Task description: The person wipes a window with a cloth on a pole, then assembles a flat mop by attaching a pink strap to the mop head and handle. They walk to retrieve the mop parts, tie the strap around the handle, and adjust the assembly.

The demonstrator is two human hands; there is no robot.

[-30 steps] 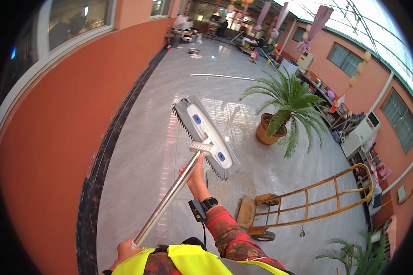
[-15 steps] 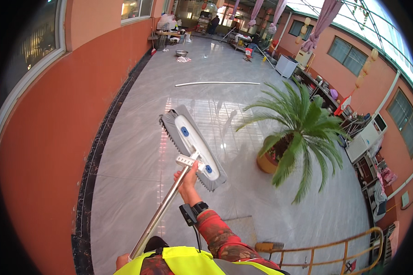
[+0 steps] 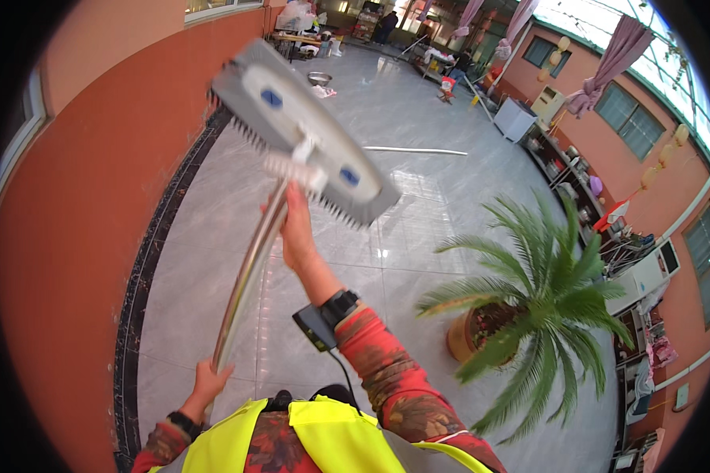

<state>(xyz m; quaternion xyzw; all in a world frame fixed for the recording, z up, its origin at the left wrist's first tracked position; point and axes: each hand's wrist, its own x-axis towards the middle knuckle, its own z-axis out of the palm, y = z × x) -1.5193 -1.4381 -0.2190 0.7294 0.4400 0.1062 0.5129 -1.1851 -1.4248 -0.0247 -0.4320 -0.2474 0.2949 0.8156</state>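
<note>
Gripping of a long metal handle [image 3: 248,272] is observed at two places. The right hand [image 3: 296,232] is wrapped shut around the upper part of the handle, just below the brush head [image 3: 304,142]; fingers lie behind the tube, the back of the hand faces the camera. The left hand [image 3: 209,384] is closed around the lower end of the handle, near the lower edge of the view, above a yellow vest [image 3: 292,441].

The brush head is a flat grey rectangular block with two blue ovals on its back and short bristles along its long edges. It is held raised in the air, tilted, well above the grey tiled floor [image 3: 386,236], and is blurred. The handle meets it at a white joint in the middle.

A black wrist device [image 3: 327,315] is seen strapped on the right forearm, with a thin cable running down toward the vest. The sleeve is red and patterned.

A potted palm [image 3: 528,307] stands on the floor toward its right edge, well apart from the brush. An orange wall [image 3: 79,221] runs along the left edge of the floor, bordered by a dark strip. A pale pole [image 3: 414,150] lies on the floor beyond the brush head. Furniture and clutter are noted at the far end; details cannot be told.
</note>
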